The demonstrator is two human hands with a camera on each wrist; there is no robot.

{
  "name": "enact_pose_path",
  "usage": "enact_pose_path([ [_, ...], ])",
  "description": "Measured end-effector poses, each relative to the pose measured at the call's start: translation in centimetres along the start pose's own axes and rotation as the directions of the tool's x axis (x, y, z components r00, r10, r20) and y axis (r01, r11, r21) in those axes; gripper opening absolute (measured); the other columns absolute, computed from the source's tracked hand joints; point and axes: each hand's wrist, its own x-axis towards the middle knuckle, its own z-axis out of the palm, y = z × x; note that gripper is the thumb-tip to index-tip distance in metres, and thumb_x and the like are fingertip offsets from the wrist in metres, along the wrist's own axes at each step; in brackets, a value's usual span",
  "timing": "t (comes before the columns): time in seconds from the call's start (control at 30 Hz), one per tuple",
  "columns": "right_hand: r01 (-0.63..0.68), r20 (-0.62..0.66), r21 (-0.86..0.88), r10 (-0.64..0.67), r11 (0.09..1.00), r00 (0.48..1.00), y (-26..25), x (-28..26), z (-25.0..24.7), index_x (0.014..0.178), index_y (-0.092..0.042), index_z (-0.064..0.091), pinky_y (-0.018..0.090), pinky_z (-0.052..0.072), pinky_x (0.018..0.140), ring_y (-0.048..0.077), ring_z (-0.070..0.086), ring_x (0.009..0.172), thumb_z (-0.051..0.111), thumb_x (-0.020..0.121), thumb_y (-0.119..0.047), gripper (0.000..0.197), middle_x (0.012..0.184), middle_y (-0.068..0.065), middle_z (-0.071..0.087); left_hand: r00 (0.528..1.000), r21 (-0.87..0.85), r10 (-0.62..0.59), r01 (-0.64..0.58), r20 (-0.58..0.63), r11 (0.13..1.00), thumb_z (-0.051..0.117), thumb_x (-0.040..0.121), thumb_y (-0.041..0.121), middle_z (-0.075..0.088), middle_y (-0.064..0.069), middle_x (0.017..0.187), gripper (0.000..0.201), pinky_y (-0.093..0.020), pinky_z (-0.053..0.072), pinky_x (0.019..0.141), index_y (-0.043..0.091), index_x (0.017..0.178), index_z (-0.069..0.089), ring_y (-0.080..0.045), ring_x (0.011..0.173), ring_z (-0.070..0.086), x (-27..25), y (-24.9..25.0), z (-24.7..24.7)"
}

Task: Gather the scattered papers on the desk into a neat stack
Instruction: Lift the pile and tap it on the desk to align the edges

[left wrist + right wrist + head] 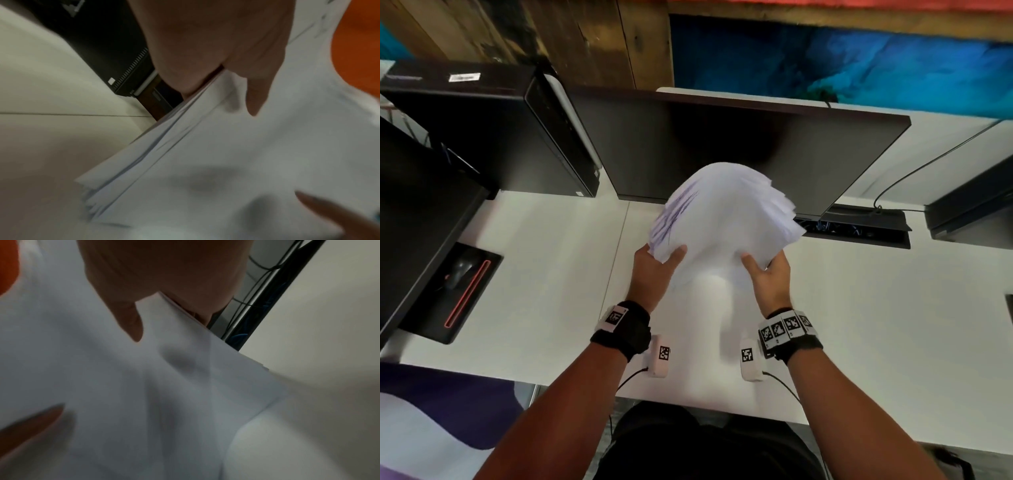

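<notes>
from the head view, the left hand (pixel 654 270) and right hand (pixel 768 274) each pinch a near corner of the papers (pixel 722 219), held above the desk (pixel 551 274) with far edges fanned. the left wrist view shows a thumb (pixel 257 97) on top, loose edges splayed. the right wrist view, blurred, seems to match; light, floppy sheets want side grips and tapping square.

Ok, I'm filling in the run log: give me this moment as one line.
bundle of white paper sheets: lifted off white desk, edges fanned | left hand: grips left edge | right hand: grips right edge
</notes>
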Motion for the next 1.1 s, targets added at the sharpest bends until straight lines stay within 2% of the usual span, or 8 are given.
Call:
enact_pose_path([
  [0.13,-0.027,0.084,0.114,0.018,0.993,0.996,-1.5,1.5,-2.5,0.138,-0.008,0.061,0.050,0.058,0.102,0.028,0.074,0.117,0.085,0.083,-0.003,0.061,0.128,0.010,0.075,0.994,-0.107,-0.021,0.032,0.104,0.994,0.088,0.079,0.011,0.078,-0.006,0.116,0.046,-0.039,0.056,0.102,0.005,0.122,0.072,-0.020,0.110,0.074,1.1,2.3,-2.4],
  [0.33,0.102,0.268,0.083,-0.121,0.991,0.956,-5.4,2.4,-4.4,0.149,-0.027,0.050,0.044,0.051,0.111,0.028,0.064,0.128,0.084,0.078,-0.003,0.082,0.142,0.012,0.062,0.947,-0.092,0.137,-0.115,0.292,0.989,0.075,0.084,-0.009,0.079,0.013,0.104,0.044,-0.023,0.055,0.088,0.021,0.116,0.071,-0.006,0.102,0.072,2.1,6.1,-3.8],
  [0.47,0.167,0.278,0.065,-0.178,0.984,0.944,-5.7,2.3,-4.5,0.153,-0.028,0.046,0.051,0.048,0.114,0.031,0.065,0.120,0.085,0.079,-0.006,0.087,0.126,0.018,0.066,0.949,-0.089,0.118,-0.096,0.293,0.991,0.085,0.080,0.011,0.076,0.015,0.102,0.043,-0.021,0.053,0.086,0.009,0.119,0.066,-0.003,0.099,0.070,2.5,5.8,-3.7],
  [0.53,0.192,0.274,0.051,-0.199,0.980,0.941,-5.9,2.1,-4.4,0.152,-0.032,0.046,0.043,0.051,0.109,0.020,0.066,0.110,0.085,0.080,-0.006,0.086,0.114,0.010,0.066,0.957,-0.059,0.110,-0.097,0.270,0.994,0.090,0.073,0.037,0.075,0.022,0.095,0.056,-0.013,0.052,0.081,0.005,0.112,0.063,0.005,0.093,0.069,2.4,6.0,-3.5],
  [0.67,0.205,0.217,0.078,-0.217,0.976,0.952,-6.7,1.6,-3.8,0.143,-0.035,0.055,0.033,0.055,0.103,0.017,0.067,0.112,0.080,0.088,-0.001,0.069,0.121,0.005,0.067,0.970,-0.119,0.177,-0.159,0.166,0.980,0.074,0.089,0.000,0.076,0.002,0.113,0.038,-0.020,0.054,0.087,-0.003,0.126,0.065,-0.011,0.104,0.071,1.7,6.3,-3.0],
  [0.77,0.188,0.099,0.085,-0.196,0.979,0.976,-6.5,1.0,-2.3,0.128,-0.019,0.070,0.051,0.055,0.106,0.026,0.069,0.119,0.076,0.093,-0.015,0.036,0.128,0.010,0.071,0.983,-0.077,0.156,-0.149,0.093,0.986,0.070,0.096,0.005,0.078,0.004,0.110,0.030,-0.014,0.051,0.085,0.003,0.126,0.071,-0.002,0.100,0.072,1.1,6.3,-1.8],
  [0.83,0.187,0.015,0.088,-0.189,0.978,0.982,-6.4,0.1,-1.2,0.126,-0.015,0.070,0.045,0.058,0.100,0.023,0.070,0.117,0.073,0.097,-0.017,0.029,0.125,0.009,0.072,0.988,-0.036,0.153,-0.153,0.019,0.988,0.067,0.100,0.013,0.077,0.012,0.098,0.025,-0.015,0.050,0.082,0.002,0.122,0.073,0.004,0.089,0.069,0.6,6.2,-0.9],
  [1.1,0.344,-0.118,0.023,-0.340,0.939,0.933,-6.5,-5.6,1.8,0.133,-0.044,0.061,0.031,0.053,0.110,0.016,0.064,0.132,0.057,0.107,-0.031,0.029,0.137,0.000,0.070,0.978,-0.026,0.200,-0.202,-0.064,0.979,0.053,0.108,0.022,0.073,0.012,0.115,0.031,-0.027,0.057,0.098,0.011,0.135,0.064,-0.006,0.112,0.069,-3.6,5.9,2.2],
])
